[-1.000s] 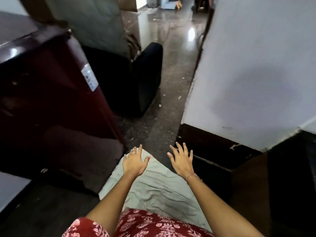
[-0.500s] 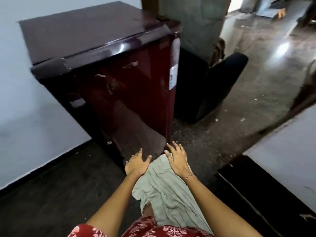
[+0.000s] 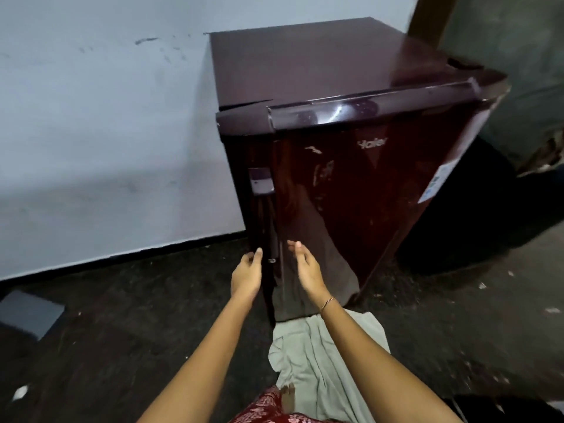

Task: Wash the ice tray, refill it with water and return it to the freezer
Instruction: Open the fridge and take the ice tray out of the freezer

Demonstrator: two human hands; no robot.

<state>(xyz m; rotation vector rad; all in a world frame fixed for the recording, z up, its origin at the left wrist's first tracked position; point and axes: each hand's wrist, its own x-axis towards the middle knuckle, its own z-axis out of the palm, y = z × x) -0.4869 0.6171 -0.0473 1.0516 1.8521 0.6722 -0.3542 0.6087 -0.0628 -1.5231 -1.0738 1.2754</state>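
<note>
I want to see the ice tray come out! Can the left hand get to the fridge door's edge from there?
Probably yes. The left hand is open, right by the handle-side edge of the fridge door, with nothing between them. The right hand hovers open before the door, out of its way. The door looks shut.

Both hands [image 3: 247, 274] now nearer fridge door [image 3: 351, 209].

A: What's your task thing here?
B: Just the fridge [image 3: 351, 184], the freezer's somewhere in it. Dark maroon, glossy, single door, shut. It stands upright on the floor against the pale wall.
A: Anything on the door?
B: Faint brand lettering near its top, a sticker at its right edge, handle strip down its left side.
</note>
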